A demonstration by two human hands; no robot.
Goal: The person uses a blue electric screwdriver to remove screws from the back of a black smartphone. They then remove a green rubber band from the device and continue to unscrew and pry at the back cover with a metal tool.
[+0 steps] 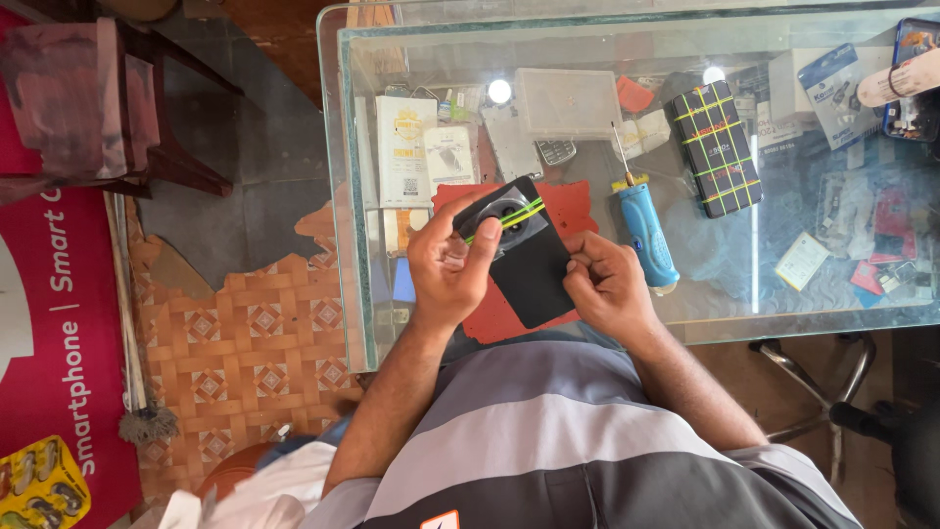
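A black smartphone (534,264) lies back-up over a red mat (573,211) on the glass counter (338,196). My left hand (446,264) grips its upper left corner by the camera block, where a yellow-green rubber band (504,217) crosses the phone. My right hand (607,284) holds the phone's right edge, fingers curled against it. Just right of that hand, a blue-handled screwdriver (646,233) lies on the glass.
A black bundle bound with yellow bands (718,147), a clear plastic box (568,101), white cartons (405,149) and small packets lie on and under the glass. Another person's arm (911,76) reaches in at top right. A red chair (88,98) stands left on the floor.
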